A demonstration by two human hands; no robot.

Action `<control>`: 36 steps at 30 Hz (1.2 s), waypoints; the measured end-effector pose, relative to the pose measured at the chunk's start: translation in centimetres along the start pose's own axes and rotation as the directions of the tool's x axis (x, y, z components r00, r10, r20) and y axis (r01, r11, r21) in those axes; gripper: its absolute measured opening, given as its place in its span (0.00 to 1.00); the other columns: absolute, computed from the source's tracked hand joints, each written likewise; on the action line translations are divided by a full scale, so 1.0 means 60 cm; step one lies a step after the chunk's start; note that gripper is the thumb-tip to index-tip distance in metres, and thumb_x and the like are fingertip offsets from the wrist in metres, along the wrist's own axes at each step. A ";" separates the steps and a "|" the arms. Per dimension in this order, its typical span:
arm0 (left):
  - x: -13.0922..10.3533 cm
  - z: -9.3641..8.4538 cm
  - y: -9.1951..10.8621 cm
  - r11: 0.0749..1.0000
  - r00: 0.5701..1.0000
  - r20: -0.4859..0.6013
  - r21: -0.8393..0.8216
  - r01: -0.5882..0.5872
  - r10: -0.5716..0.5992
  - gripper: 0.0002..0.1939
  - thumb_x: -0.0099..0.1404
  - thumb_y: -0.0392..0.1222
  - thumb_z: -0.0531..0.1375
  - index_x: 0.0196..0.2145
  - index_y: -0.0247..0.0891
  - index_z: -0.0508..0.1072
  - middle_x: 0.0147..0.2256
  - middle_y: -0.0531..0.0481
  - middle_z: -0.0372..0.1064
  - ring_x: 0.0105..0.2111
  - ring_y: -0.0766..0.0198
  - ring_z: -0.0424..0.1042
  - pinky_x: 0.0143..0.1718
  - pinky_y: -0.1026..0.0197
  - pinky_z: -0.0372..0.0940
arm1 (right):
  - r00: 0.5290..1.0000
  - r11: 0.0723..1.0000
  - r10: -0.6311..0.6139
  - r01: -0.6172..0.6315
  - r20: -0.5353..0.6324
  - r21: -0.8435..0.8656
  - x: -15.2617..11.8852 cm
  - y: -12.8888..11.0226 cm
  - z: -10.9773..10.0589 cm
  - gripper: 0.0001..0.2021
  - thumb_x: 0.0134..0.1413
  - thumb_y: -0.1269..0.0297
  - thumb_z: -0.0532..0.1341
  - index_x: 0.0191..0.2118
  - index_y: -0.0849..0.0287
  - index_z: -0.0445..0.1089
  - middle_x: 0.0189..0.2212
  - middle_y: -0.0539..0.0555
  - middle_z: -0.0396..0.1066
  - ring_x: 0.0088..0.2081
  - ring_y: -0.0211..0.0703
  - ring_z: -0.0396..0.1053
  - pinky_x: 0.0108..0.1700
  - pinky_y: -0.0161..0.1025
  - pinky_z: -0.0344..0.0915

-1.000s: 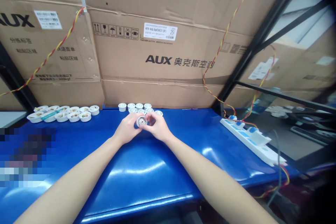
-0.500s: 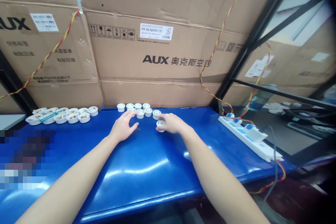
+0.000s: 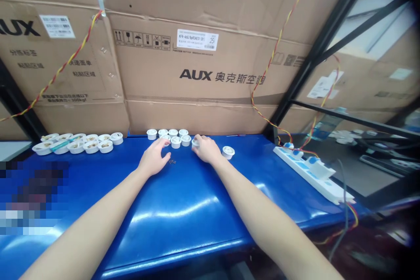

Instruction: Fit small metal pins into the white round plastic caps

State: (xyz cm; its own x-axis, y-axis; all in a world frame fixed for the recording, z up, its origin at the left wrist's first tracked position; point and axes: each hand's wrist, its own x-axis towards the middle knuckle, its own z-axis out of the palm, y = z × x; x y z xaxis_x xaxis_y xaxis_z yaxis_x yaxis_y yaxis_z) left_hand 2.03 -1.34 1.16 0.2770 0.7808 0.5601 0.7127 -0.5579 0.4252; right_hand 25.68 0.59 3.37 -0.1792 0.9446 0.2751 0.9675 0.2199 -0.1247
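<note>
My left hand (image 3: 154,157) rests at the front of a cluster of small round white cups (image 3: 176,142), its thumb and fingers apart and nothing between them. Its fingertips overlap one cup (image 3: 165,138); whether they touch it I cannot tell. Beside the cluster's right end, my right hand (image 3: 207,148) has its fingers closed around another small white cup (image 3: 195,143), mostly hidden by them. A single white cup (image 3: 228,152) stands on the blue table just right of that hand. A few tiny dark pieces (image 3: 172,162) lie near my left thumb.
Open white cups with small brownish pieces (image 3: 76,146) stand in rows at the left, a teal tool (image 3: 62,145) across them. A white power strip (image 3: 311,175) lies at the right. Cardboard boxes (image 3: 197,4) and a black rack post (image 3: 308,61) stand behind the blue table (image 3: 170,214).
The cup that was in my right hand now stands on the table to the right. My right hand has moved slightly left and back onto another cup. My left hand has hardly moved.
</note>
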 end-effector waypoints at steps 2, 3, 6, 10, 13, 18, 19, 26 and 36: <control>0.000 -0.002 0.003 0.999 0.999 0.016 -0.034 -0.040 0.041 0.15 0.61 0.41 0.58 0.47 0.41 0.69 0.46 0.46 0.71 0.46 0.54 0.71 0.47 0.53 0.67 | 0.999 0.997 0.024 -0.022 -0.023 0.069 -0.005 0.000 -0.002 0.15 0.54 0.60 0.61 0.46 0.59 0.67 0.42 0.62 0.72 0.43 0.52 0.70 0.43 0.41 0.61; 0.000 -0.002 0.005 0.996 0.997 0.029 -0.063 -0.063 0.065 0.15 0.60 0.42 0.58 0.47 0.41 0.69 0.46 0.46 0.71 0.46 0.54 0.71 0.48 0.52 0.66 | 0.998 0.990 0.019 -0.012 -0.053 0.139 -0.009 -0.002 -0.006 0.14 0.53 0.59 0.61 0.45 0.58 0.67 0.41 0.60 0.73 0.41 0.50 0.70 0.42 0.40 0.61; 0.000 -0.002 0.013 0.980 0.991 0.078 -0.179 -0.092 0.107 0.22 0.58 0.48 0.63 0.50 0.41 0.68 0.49 0.46 0.71 0.45 0.55 0.72 0.47 0.53 0.67 | 0.991 0.889 -0.031 0.087 -0.130 0.450 -0.024 -0.026 -0.017 0.15 0.52 0.54 0.61 0.44 0.55 0.65 0.39 0.53 0.72 0.35 0.42 0.69 0.38 0.38 0.63; 0.001 -0.007 0.021 0.972 0.999 0.052 -0.233 0.010 0.002 0.26 0.58 0.48 0.63 0.53 0.40 0.67 0.49 0.44 0.72 0.43 0.54 0.74 0.44 0.55 0.68 | 0.983 0.703 -0.127 0.181 -0.130 0.688 -0.022 -0.091 -0.022 0.22 0.46 0.53 0.65 0.45 0.55 0.61 0.37 0.50 0.71 0.30 0.37 0.67 0.35 0.37 0.65; 0.003 -0.015 0.017 0.971 0.999 -0.006 -0.236 0.046 -0.048 0.21 0.61 0.45 0.60 0.52 0.42 0.67 0.47 0.46 0.73 0.43 0.54 0.74 0.43 0.57 0.67 | 0.981 0.626 -0.146 0.194 -0.131 0.755 -0.009 -0.122 -0.013 0.27 0.44 0.53 0.67 0.48 0.55 0.59 0.42 0.52 0.70 0.30 0.36 0.68 0.36 0.37 0.66; 0.008 -0.015 -0.010 0.962 0.980 -0.119 -0.240 0.130 -0.161 0.14 0.63 0.46 0.58 0.45 0.39 0.68 0.42 0.46 0.73 0.41 0.56 0.73 0.42 0.57 0.66 | 0.941 0.762 -0.251 0.336 -0.227 0.553 -0.011 -0.105 0.016 0.14 0.54 0.58 0.61 0.46 0.57 0.68 0.43 0.55 0.72 0.41 0.42 0.69 0.46 0.41 0.65; 0.010 -0.014 -0.017 0.965 0.971 -0.160 -0.221 0.140 -0.178 0.14 0.62 0.47 0.59 0.43 0.39 0.69 0.42 0.45 0.73 0.42 0.55 0.72 0.44 0.56 0.66 | 0.928 0.791 -0.335 0.370 -0.161 0.488 -0.013 -0.097 0.021 0.09 0.55 0.60 0.61 0.41 0.57 0.71 0.41 0.55 0.73 0.42 0.43 0.69 0.47 0.41 0.64; 0.013 -0.010 -0.038 0.958 0.951 -0.176 -0.177 0.224 -0.255 0.13 0.60 0.47 0.61 0.40 0.38 0.70 0.40 0.45 0.72 0.42 0.54 0.72 0.45 0.54 0.65 | 0.945 0.883 -0.319 0.269 0.072 0.384 -0.023 -0.074 0.013 0.06 0.54 0.63 0.61 0.34 0.54 0.77 0.33 0.51 0.77 0.35 0.43 0.73 0.38 0.37 0.63; 0.010 -0.012 -0.029 0.956 0.960 -0.127 -0.188 0.223 -0.249 0.14 0.60 0.47 0.61 0.42 0.39 0.69 0.42 0.46 0.74 0.42 0.53 0.73 0.44 0.55 0.66 | 0.955 0.906 -0.282 0.233 0.093 0.354 -0.025 -0.085 0.018 0.04 0.48 0.62 0.65 0.30 0.51 0.79 0.28 0.50 0.77 0.31 0.44 0.73 0.34 0.37 0.63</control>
State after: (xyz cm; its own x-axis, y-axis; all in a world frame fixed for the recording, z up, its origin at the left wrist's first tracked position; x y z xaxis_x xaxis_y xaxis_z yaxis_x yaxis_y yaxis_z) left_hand 0.47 -0.08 1.30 0.0067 0.8531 0.5218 0.6223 -0.4120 0.6656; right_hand 20.81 -1.65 2.55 -0.4608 0.8625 0.2090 0.7715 0.5057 -0.3861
